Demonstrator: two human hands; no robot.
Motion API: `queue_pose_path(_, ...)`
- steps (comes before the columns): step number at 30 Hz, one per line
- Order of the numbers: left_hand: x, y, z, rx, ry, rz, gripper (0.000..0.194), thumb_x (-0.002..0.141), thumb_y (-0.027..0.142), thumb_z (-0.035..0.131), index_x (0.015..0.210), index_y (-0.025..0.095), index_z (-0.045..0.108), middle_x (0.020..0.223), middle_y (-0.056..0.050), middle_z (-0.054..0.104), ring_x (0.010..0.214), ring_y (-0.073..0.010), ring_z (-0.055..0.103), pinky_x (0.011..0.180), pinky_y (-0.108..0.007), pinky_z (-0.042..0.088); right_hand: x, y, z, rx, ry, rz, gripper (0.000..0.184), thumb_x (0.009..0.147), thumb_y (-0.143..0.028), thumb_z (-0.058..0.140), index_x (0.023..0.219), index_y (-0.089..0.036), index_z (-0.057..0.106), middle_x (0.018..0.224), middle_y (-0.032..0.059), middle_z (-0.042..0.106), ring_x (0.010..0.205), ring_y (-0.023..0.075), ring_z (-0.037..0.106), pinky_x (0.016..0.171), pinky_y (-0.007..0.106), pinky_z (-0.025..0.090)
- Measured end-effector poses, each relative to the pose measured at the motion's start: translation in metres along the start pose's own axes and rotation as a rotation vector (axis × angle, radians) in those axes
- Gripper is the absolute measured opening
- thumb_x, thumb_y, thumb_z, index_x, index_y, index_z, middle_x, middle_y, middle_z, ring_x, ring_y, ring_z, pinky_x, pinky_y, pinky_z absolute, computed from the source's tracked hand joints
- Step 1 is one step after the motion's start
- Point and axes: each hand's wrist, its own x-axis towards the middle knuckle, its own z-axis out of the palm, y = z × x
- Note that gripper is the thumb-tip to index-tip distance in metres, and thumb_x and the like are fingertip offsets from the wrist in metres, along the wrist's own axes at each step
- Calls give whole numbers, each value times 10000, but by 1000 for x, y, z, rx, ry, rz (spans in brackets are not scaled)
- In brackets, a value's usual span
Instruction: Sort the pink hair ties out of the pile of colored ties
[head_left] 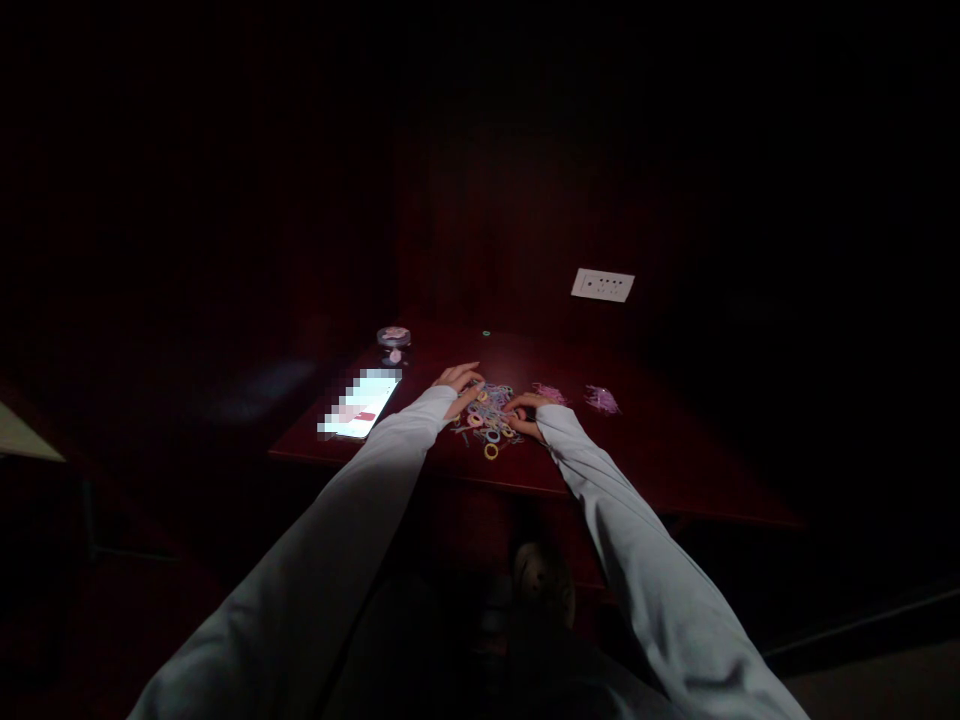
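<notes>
A mixed pile of small coloured hair ties (493, 437) and thin strips, whose kind is too small to make out, lies on the dark red table (637, 460). My left hand (459, 381) rests at the pile's left side, its fingers stretched out over the edge. From the right, my right hand (529, 410) reaches into the pile with thumb and fingers apart; no held thing shows in it. One yellow hair tie (491, 452) sits at the pile's near edge. Beyond my right hand are a pink bunch (550, 392) and a purple bunch (602, 400) of thin strips.
A lit phone (367, 405) with a blurred screen lies left of my left arm. Behind it stands a clear round jar (394, 345). A small green ring (486, 333) is near the back wall, which carries a white socket plate (603, 285). The surroundings are dark.
</notes>
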Motion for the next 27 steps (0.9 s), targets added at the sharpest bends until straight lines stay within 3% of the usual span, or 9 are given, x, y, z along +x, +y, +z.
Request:
queue_pose_path(3,-3,8,-3,58,-17,62,240,996,312,562,1167,263,724,1546,-36,578,1332,-260,514,1183,-493,420,3,1,1,-22,14,-21,357,876,-581,683,809,-246,784,735,0,625,713,164,573,725,284,443)
queue_pose_path(7,-5,11,-7,79,-42,107,217,961,326,628,1134,282,752,1506,-19,603,1251,-264,514,1149,-484,409,6,3,5,-32,47,-49,411,886,-617,658,804,-236,791,732,9,634,697,167,571,700,288,435)
queue_pose_path(20,-2,2,-8,47,-114,186,278,1004,442,588,1151,269,749,1340,-50,679,1181,-244,529,1096,-408,429,11,10,12,9,92,-52,485,911,-682,625,955,-249,840,777,33,668,718,178,574,714,298,436)
queue_pose_path(27,1,-7,-3,25,-96,248,282,1018,460,566,1093,251,740,1277,-57,700,1136,-239,552,1056,-393,448,11,17,14,26,132,-123,530,923,-708,606,965,-237,845,767,44,665,703,183,581,699,312,446)
